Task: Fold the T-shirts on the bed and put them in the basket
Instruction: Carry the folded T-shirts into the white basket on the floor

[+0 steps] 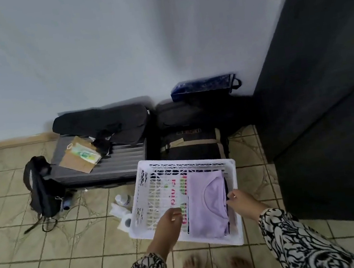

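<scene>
A white slotted basket [150, 228] stands on the tiled floor. A folded lilac T-shirt [206, 207] lies flat in its right half, on top of dark folded clothes. To its left lies a white T-shirt with a pink and green print [175, 190]. My left hand [168, 223] hovers over the printed shirt with its fingers loosely curled, just short of the lilac shirt's left edge. At that shirt's right edge, thumb on top, my right hand [242, 202] pinches the cloth. No bed is in view.
Behind the basket lie a grey suitcase [109, 161] and dark bags [195, 140] against the wall. A black backpack [41, 188] is on the left, and small bottles [122, 200] sit beside the basket. A dark wardrobe [325, 88] rises on the right. My bare feet [214, 266] are just below the basket.
</scene>
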